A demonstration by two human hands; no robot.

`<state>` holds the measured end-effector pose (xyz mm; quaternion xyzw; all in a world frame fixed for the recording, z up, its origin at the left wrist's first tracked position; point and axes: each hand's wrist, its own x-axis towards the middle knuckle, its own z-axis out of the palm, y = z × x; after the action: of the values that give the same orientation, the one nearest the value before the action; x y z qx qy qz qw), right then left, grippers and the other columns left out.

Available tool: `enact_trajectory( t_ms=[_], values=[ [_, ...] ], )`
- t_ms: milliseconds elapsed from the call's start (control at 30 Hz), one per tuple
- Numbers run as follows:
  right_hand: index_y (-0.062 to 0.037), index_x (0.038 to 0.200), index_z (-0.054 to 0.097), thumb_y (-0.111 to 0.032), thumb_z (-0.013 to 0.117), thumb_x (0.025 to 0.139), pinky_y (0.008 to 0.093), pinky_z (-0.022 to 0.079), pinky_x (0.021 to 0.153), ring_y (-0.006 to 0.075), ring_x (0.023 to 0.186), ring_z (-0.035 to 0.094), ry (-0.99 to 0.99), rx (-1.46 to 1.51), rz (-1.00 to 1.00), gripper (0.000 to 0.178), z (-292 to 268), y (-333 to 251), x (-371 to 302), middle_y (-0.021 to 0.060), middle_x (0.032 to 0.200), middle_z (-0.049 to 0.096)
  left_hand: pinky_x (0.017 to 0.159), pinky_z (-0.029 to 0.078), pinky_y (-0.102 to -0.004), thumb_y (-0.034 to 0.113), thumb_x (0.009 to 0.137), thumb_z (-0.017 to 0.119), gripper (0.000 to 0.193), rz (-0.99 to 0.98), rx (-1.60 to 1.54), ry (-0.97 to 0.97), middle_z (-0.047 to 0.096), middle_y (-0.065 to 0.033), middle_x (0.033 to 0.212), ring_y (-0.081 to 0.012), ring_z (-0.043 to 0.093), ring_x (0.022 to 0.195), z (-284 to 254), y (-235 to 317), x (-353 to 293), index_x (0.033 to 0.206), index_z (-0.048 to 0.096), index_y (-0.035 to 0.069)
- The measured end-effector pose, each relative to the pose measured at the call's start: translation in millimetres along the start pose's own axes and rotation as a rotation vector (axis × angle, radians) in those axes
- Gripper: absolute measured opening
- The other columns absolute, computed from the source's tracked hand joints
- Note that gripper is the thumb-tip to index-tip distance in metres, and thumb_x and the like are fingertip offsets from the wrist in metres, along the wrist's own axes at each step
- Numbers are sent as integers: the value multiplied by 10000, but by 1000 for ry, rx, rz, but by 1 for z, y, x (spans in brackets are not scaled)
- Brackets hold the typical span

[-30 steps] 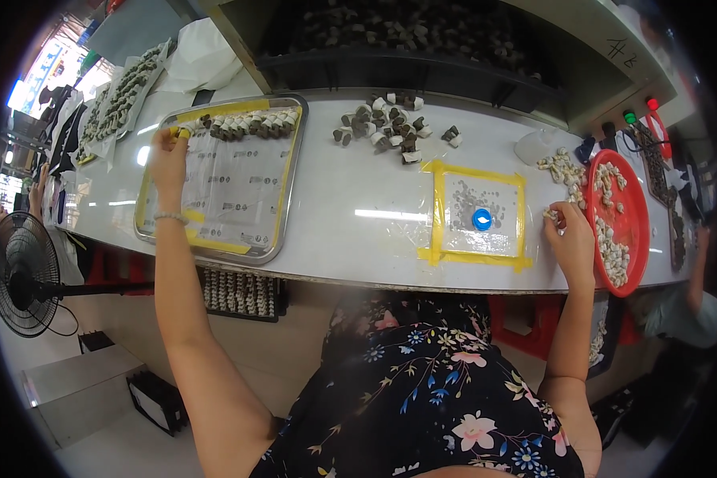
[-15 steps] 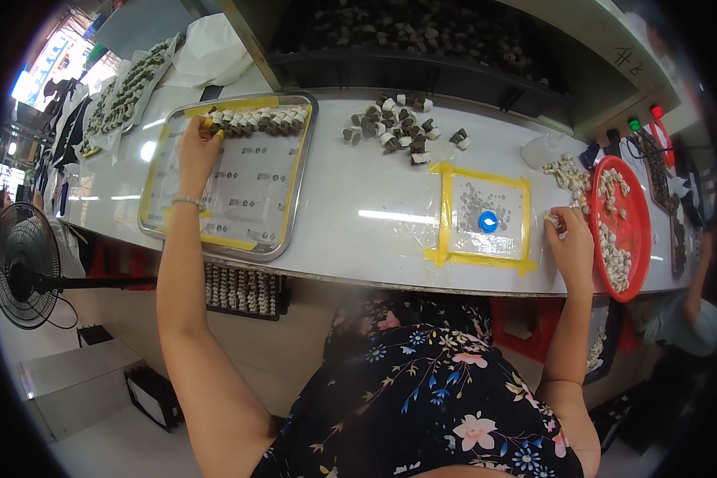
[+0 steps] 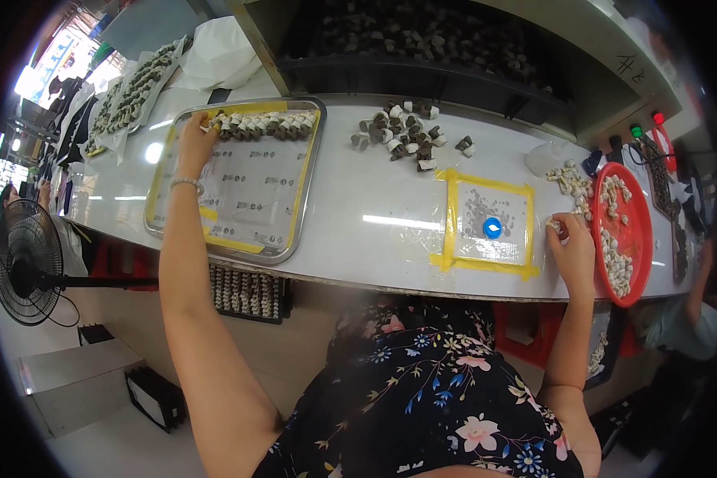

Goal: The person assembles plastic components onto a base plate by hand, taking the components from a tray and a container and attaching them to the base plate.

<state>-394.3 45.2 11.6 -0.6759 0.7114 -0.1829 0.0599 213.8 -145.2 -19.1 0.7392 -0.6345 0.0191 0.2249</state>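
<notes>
White-and-dark bits (image 3: 269, 126) are sitting in a row on the tray (image 3: 312, 163). My left grip (image 3: 197, 142) is touching one end; I can't tell if it's holding any. My right grip (image 3: 573, 245) is pinching a white piece (image 3: 551, 225). I should be nudging softly.

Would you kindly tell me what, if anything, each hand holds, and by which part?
The right hand pinches a small whitish piece; the gripped part is unclear. Whether the left hand, at the row of pieces, holds one cannot be told.
</notes>
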Motion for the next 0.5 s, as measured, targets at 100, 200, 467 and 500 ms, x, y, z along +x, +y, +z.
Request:
enact_trajectory(
  t_ms=[100, 200, 467, 500],
  values=[
    [-16, 939, 588, -92, 608, 776, 338, 467, 618, 233, 669, 597, -2, 12, 9, 180, -1, -1, -1, 120, 851, 585, 828, 448, -384, 134, 722, 633, 354, -20, 81, 47, 617, -154, 1022, -316, 581, 935, 5, -7, 6, 1054, 578, 23],
    [-17, 939, 587, -99, 609, 780, 339, 466, 620, 233, 667, 597, -9, 15, 16, 180, -1, -1, -1, 119, 852, 586, 835, 446, -367, 110, 729, 620, 313, -59, 99, 93, 621, -153, 1023, -305, 579, 954, 6, -28, 11, 1025, 589, 17],
    [-22, 951, 588, -108, 612, 787, 337, 457, 616, 225, 659, 593, -13, -4, -2, 187, 1, 2, 2, 108, 853, 586, 721, 460, -239, -100, 740, 508, 255, -71, -385, -37, 646, -122, 877, -164, 613, 819, -11, -48, -1, 966, 593, -19],
    [-22, 952, 588, -106, 610, 788, 335, 457, 613, 221, 659, 593, -12, 0, 1, 185, 1, 1, 2, 107, 851, 585, 712, 466, -257, -39, 750, 536, 211, -52, -533, 28, 646, -123, 852, -183, 617, 796, -8, -42, -6, 952, 596, -21]
  ],
)
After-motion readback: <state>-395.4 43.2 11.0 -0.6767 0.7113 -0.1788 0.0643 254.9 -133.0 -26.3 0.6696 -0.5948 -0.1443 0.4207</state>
